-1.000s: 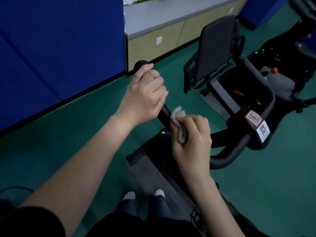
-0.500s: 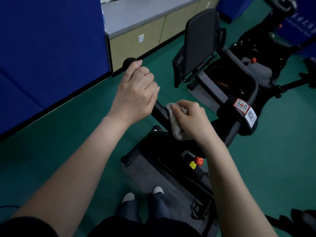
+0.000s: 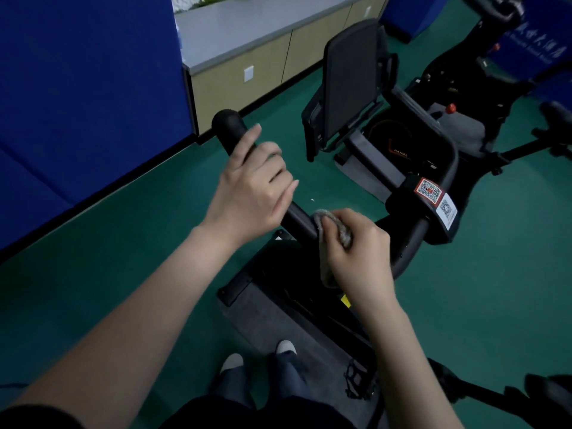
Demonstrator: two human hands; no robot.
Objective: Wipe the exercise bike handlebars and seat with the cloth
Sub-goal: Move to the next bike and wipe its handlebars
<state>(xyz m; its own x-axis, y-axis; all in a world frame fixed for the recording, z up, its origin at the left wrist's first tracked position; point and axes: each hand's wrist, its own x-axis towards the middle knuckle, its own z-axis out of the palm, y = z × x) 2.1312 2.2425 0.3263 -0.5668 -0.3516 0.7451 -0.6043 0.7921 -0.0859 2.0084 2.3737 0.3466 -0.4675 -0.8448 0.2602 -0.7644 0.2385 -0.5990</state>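
Bottom centre: legs and white shoes (image 3: 232,362) partly cut off, and the bike frame under the hands is too dark to read. Centre: right hand (image 3: 359,255) fisted round the grey cloth (image 3: 335,230), mostly buried in the fist and pressed onto the black handlebar (image 3: 230,128). Left hand (image 3: 250,190) is just up-left on the same bar, fingers curled over it and motion-blurred, thumb along the grip, with the bar's rounded end sticking out above.
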